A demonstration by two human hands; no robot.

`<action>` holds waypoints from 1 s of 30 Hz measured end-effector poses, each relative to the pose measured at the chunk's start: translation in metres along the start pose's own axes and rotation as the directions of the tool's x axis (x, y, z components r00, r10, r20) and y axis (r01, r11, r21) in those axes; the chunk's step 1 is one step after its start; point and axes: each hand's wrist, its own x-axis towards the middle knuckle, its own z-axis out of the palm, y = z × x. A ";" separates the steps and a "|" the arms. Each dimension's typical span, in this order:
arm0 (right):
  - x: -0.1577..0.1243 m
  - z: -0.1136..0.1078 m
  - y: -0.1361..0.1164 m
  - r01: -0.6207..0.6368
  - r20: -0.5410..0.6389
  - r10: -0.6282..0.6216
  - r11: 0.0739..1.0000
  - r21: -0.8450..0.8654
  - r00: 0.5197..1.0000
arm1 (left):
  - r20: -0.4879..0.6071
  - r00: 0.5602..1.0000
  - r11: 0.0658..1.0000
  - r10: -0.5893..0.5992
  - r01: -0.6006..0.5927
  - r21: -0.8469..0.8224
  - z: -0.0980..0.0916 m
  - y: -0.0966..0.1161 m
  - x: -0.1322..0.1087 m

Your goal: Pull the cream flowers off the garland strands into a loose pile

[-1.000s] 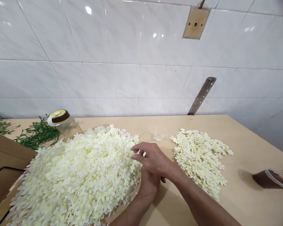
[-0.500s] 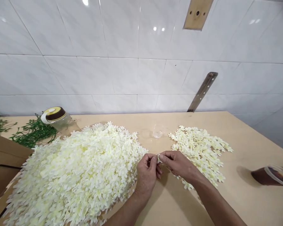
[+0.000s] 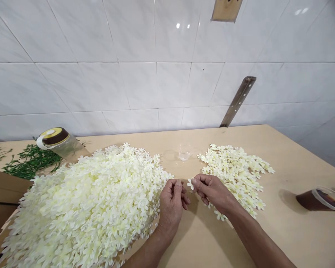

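Head view: the right hand (image 3: pixel 212 190) has come back from the big flower pile (image 3: pixel 95 201) at left, its grip clamped on one small white flower (image 3: pixel 190 184) above the bench (image 3: pixel 268 238), just beside the left hand (image 3: pixel 171 199), whose fingers pinch together.

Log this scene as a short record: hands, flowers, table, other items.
right hand: pinches one small flower at its fingertips.
left hand: fingers curled, just left of that flower; contents unclear.
large heap: cream flowers, left of the hands.
smaller pile: same flowers, spread flat, right of the hands.
table: pale wood, against a white tiled wall.
other: jar on its side, green sprigs, clear cup, brown tub.
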 end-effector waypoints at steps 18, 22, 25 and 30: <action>-0.003 0.011 0.000 -0.003 0.017 0.005 0.997 -0.080 1.000 | 0.159 0.982 0.992 -0.100 0.111 -0.066 0.000 0.007 -0.003; -0.004 0.011 -0.001 -0.037 0.024 0.040 0.992 -0.123 0.999 | 0.156 0.983 0.991 -0.098 0.111 -0.079 -0.001 0.008 -0.002; -0.005 0.011 -0.004 -0.027 0.044 0.032 0.994 -0.105 0.999 | 0.128 0.985 0.987 -0.112 0.125 -0.103 -0.002 0.008 0.000; -0.006 0.008 -0.010 0.001 0.144 -0.002 1.000 0.008 0.990 | 0.088 0.989 0.978 -0.118 0.131 -0.161 -0.003 0.006 0.002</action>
